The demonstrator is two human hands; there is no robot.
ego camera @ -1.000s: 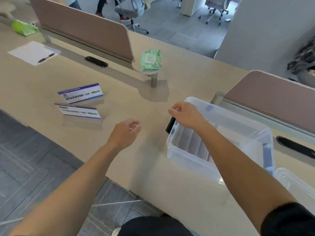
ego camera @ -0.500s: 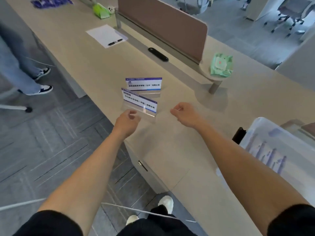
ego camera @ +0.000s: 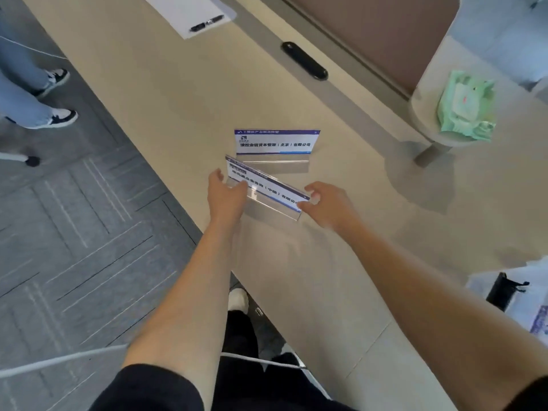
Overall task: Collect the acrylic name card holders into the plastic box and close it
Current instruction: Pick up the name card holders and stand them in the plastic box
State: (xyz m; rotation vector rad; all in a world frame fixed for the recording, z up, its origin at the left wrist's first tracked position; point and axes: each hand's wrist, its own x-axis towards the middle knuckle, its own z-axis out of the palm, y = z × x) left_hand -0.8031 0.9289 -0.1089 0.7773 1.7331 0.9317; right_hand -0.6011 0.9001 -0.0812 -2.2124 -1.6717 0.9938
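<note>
Two acrylic name card holders with blue-and-white inserts stand on the beige desk (ego camera: 166, 93). The near holder (ego camera: 267, 189) lies at an angle by the desk's front edge. My left hand (ego camera: 225, 194) grips its left end and my right hand (ego camera: 327, 203) pinches its right end. The far holder (ego camera: 275, 143) stands untouched just behind it. A corner of the clear plastic box (ego camera: 533, 280) with a black latch (ego camera: 504, 295) shows at the right edge; its inside is mostly out of view.
A green wipes pack (ego camera: 465, 111) sits on a small round shelf at the back right. A brown partition (ego camera: 385, 31), a black cable slot (ego camera: 304, 60) and a paper with a pen (ego camera: 189, 13) lie behind. Another person's legs (ego camera: 29, 93) stand at left.
My view swung left from the box to the holders. Both hands moved from the box area to the near holder and closed on its two ends.
</note>
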